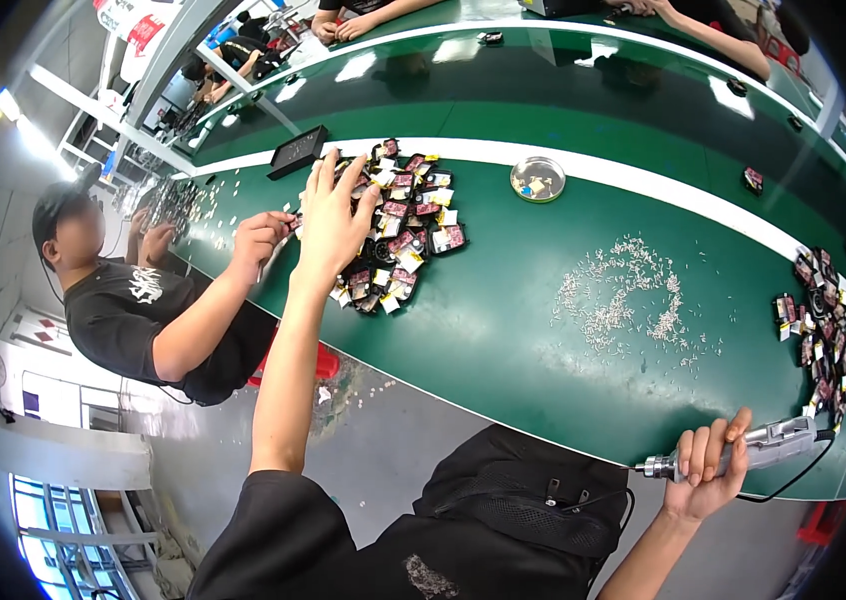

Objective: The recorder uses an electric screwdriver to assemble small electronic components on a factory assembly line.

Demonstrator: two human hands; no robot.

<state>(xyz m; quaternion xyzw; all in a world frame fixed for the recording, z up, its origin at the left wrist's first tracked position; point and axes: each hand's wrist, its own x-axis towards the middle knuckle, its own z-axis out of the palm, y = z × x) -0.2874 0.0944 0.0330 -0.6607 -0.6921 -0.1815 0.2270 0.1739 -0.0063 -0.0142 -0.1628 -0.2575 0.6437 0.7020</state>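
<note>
My left hand [331,225] reaches far forward, fingers spread, over the left edge of a heap of small black electronic units [408,225] with reddish boards and white and yellow tabs. Whether its fingertips touch the units cannot be made out. Near the table's front edge, my right hand [705,455] is wrapped round a silver-grey electric screwdriver [781,443]. The tool lies roughly level, its bit pointing left, and a black cord trails from its rear end. Loose small screws [618,305] are scattered on the green table [503,310] between my hands.
A second heap of similar units [823,340] lies at the right end. Further back are a round shallow tin [539,197] with small pieces and a black tray [298,152]. A co-worker [133,310] at left holds a small part close to my left hand. Other people sit across the table.
</note>
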